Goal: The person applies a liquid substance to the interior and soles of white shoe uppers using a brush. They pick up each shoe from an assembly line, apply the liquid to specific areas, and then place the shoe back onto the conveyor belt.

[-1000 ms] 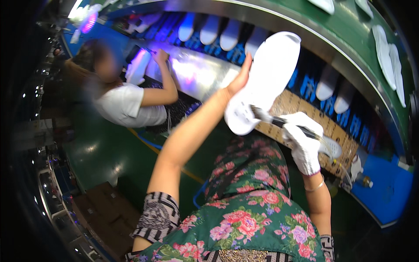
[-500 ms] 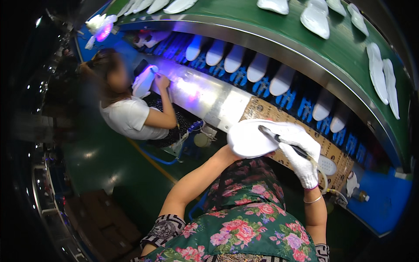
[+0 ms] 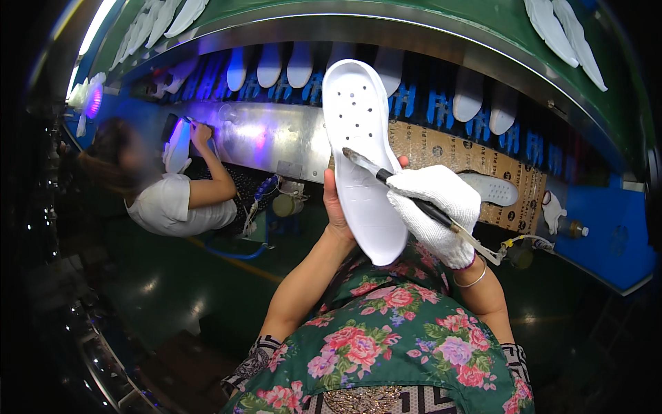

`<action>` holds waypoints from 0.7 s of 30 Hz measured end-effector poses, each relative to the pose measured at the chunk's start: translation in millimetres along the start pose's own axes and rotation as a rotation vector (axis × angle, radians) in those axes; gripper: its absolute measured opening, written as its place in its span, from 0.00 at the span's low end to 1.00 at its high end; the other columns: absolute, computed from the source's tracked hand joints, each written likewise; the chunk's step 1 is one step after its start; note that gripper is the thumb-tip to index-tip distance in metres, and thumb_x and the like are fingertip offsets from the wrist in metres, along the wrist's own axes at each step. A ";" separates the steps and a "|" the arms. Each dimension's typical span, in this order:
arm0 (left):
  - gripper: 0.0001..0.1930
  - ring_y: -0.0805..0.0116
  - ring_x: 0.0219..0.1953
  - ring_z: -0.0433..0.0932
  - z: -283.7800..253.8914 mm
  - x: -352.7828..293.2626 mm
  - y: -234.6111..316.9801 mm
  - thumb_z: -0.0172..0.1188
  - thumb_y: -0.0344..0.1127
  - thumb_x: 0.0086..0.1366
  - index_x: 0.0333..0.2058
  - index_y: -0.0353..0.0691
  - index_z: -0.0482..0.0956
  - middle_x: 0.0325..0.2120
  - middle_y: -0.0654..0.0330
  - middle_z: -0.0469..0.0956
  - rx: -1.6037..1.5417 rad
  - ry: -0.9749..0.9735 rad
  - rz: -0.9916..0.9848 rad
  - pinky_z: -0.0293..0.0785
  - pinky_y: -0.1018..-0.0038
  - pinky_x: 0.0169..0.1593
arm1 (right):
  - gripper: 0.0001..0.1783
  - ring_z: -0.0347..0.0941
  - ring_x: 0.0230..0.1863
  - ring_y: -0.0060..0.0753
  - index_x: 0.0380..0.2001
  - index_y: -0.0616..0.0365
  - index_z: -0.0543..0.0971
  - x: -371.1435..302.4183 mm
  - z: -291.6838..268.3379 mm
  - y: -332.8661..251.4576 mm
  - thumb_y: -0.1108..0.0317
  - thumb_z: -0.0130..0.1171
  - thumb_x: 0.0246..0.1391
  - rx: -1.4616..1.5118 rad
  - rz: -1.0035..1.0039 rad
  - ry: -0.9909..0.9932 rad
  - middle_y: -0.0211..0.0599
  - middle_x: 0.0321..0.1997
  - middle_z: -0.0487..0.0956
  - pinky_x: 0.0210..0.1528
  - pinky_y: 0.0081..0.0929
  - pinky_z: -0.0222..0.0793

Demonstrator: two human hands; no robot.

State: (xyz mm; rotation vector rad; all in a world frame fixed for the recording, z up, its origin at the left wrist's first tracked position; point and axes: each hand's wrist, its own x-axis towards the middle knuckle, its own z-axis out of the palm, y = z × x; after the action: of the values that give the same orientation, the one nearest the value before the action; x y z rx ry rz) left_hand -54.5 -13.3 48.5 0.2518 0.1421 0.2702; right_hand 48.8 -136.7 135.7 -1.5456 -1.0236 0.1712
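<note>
The bare left hand is clamping on the white sole, its thumb pressing along the sole's left edge and its fingers reaching underneath, with fingertips showing at the right edge. The sole is facing upward above the person's lap, its end with the small holes pointing away from the body. Right of the sole, the gloved right hand is closing its fingers around a brush. The bristles are hovering over or touching the sole's middle, just below the holes; which of the two, one cannot tell. Behind the sole and to its right, cardboard is covering part of the table, and a perforated insole is lying there. Farther right of the sole, a small bottle is lying on a blue surface. Well left of the sole, a co-worker is holding a white piece under purple light.
</note>
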 end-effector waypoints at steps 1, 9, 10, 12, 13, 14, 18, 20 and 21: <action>0.55 0.44 0.64 0.64 -1.7 1.2 -1.0 0.49 0.79 0.54 0.69 0.46 0.51 0.62 0.41 0.63 -0.081 -0.041 -0.025 0.64 0.50 0.64 | 0.12 0.81 0.34 0.35 0.35 0.59 0.84 1.6 -0.1 -1.8 0.77 0.71 0.42 -0.018 -0.022 0.008 0.39 0.33 0.84 0.39 0.28 0.75; 0.48 0.55 0.58 0.73 -16.6 0.9 -25.0 0.52 0.76 0.54 0.65 0.47 0.62 0.57 0.56 0.72 -0.062 0.151 -0.008 0.70 0.54 0.61 | 0.17 0.81 0.41 0.43 0.42 0.59 0.84 24.3 -5.3 5.0 0.76 0.66 0.45 -0.187 -0.225 0.118 0.40 0.39 0.84 0.46 0.33 0.76; 0.47 0.56 0.56 0.74 -16.6 0.2 -28.3 0.57 0.74 0.54 0.63 0.46 0.64 0.55 0.57 0.74 -0.054 0.166 -0.020 0.71 0.55 0.60 | 0.18 0.80 0.43 0.44 0.44 0.58 0.83 25.4 -4.8 6.6 0.77 0.66 0.45 -0.199 -0.218 0.121 0.41 0.40 0.83 0.48 0.34 0.76; 0.47 0.56 0.57 0.74 -20.8 -1.9 -33.3 0.61 0.71 0.52 0.63 0.45 0.65 0.56 0.56 0.74 -0.020 0.156 -0.052 0.71 0.55 0.61 | 0.24 0.76 0.54 0.43 0.53 0.57 0.79 22.2 -10.9 10.7 0.77 0.63 0.49 -0.237 -0.244 0.062 0.42 0.52 0.80 0.56 0.34 0.72; 0.47 0.56 0.57 0.74 -22.7 -3.2 -35.3 0.65 0.68 0.51 0.63 0.45 0.65 0.56 0.56 0.73 0.014 0.148 -0.079 0.70 0.55 0.61 | 0.24 0.76 0.54 0.43 0.53 0.57 0.79 15.1 -7.7 12.7 0.77 0.63 0.49 -0.237 -0.242 0.066 0.42 0.52 0.80 0.56 0.34 0.72; 0.47 0.56 0.58 0.73 -23.8 -4.3 -37.0 0.70 0.63 0.49 0.62 0.43 0.66 0.57 0.55 0.73 -0.025 0.149 -0.102 0.69 0.56 0.62 | 0.26 0.74 0.57 0.41 0.55 0.57 0.77 3.4 -1.7 15.8 0.77 0.62 0.50 -0.112 -0.110 0.045 0.42 0.56 0.78 0.59 0.33 0.69; 0.47 0.54 0.60 0.71 -26.0 -1.1 -38.1 0.67 0.64 0.51 0.63 0.42 0.65 0.58 0.53 0.72 -0.008 0.086 -0.147 0.66 0.56 0.65 | 0.24 0.75 0.56 0.40 0.55 0.57 0.77 -6.3 6.9 12.8 0.76 0.61 0.52 -0.110 -0.089 0.044 0.44 0.55 0.78 0.58 0.32 0.70; 0.47 0.54 0.60 0.71 -22.5 0.7 -37.9 0.65 0.66 0.52 0.63 0.42 0.64 0.58 0.52 0.71 0.001 0.116 -0.106 0.66 0.56 0.65 | 0.20 0.78 0.51 0.41 0.50 0.58 0.80 4.1 1.6 2.3 0.75 0.63 0.50 -0.091 -0.079 0.054 0.45 0.49 0.81 0.53 0.33 0.73; 0.47 0.54 0.60 0.70 -21.5 0.5 -36.6 0.63 0.68 0.53 0.64 0.42 0.64 0.59 0.52 0.71 0.010 0.149 -0.067 0.66 0.56 0.65 | 0.19 0.79 0.49 0.41 0.48 0.59 0.81 6.1 1.9 -0.4 0.75 0.64 0.50 -0.011 -0.026 0.076 0.45 0.46 0.82 0.51 0.33 0.74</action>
State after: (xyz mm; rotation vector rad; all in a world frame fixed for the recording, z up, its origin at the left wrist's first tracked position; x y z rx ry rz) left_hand -48.8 -42.5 18.1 0.2366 0.2986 0.2216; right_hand 51.1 -131.3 138.1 -1.5361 -0.9860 0.0885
